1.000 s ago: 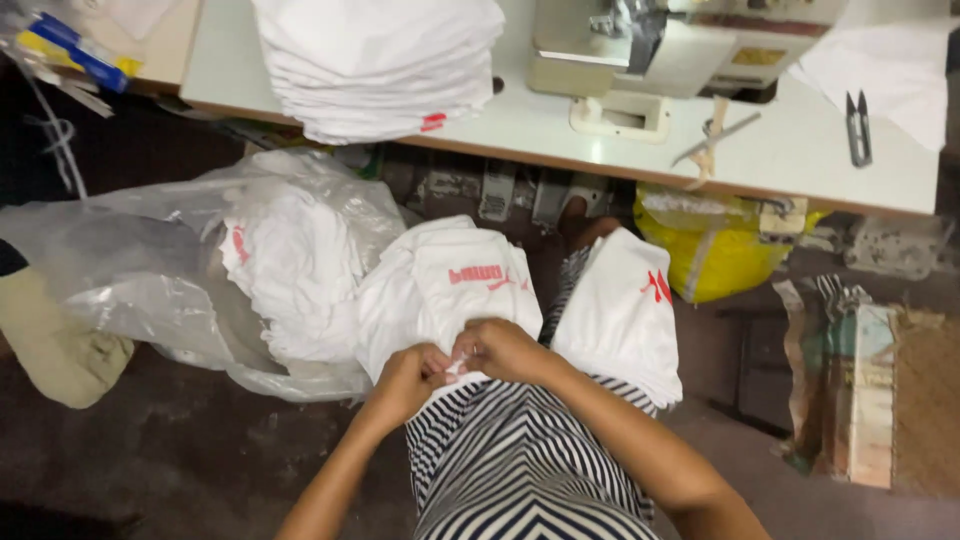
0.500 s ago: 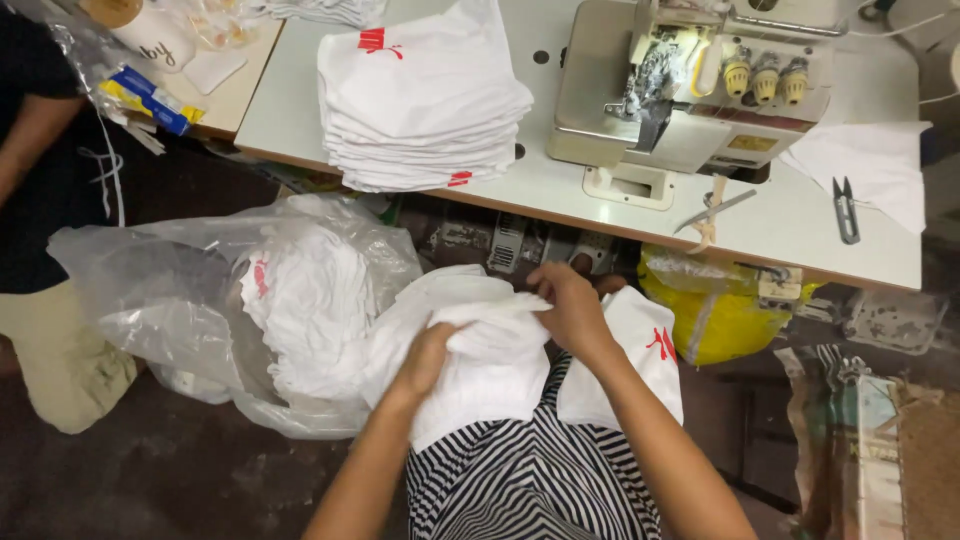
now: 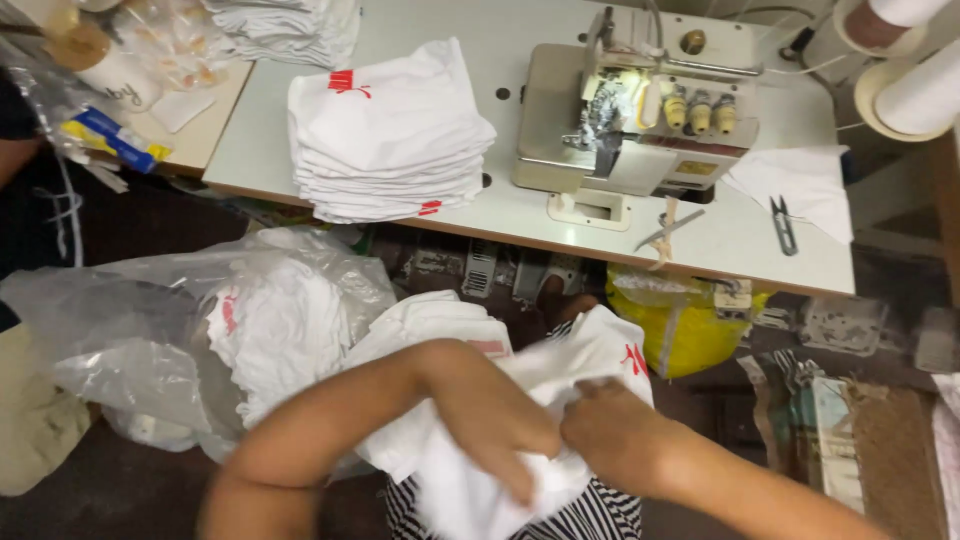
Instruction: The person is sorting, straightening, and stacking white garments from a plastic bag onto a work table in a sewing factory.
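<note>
Both my hands hold a white fabric piece (image 3: 470,495) with a red mark, bunched over my lap. My left hand (image 3: 500,415) grips its top, fingers curled down into the cloth. My right hand (image 3: 610,435) pinches the same piece right beside it. More white pieces (image 3: 440,320) lie across my lap under my arms. A tall stack of folded white pieces (image 3: 390,135) with red marks sits on the white sewing table (image 3: 500,215) ahead. A grey overlock sewing machine (image 3: 640,115) stands to its right.
A clear plastic bag (image 3: 120,350) full of white pieces lies on the floor at left. Small snips (image 3: 783,225) and a white cloth scrap (image 3: 795,185) rest on the table's right end. A yellow bag (image 3: 680,330) sits under the table. Another person's arm (image 3: 20,160) shows at far left.
My hands have come up and nearer to the camera with the white piece, the left arm now crossing over my lap. The view has tilted up to show more of the table.
</note>
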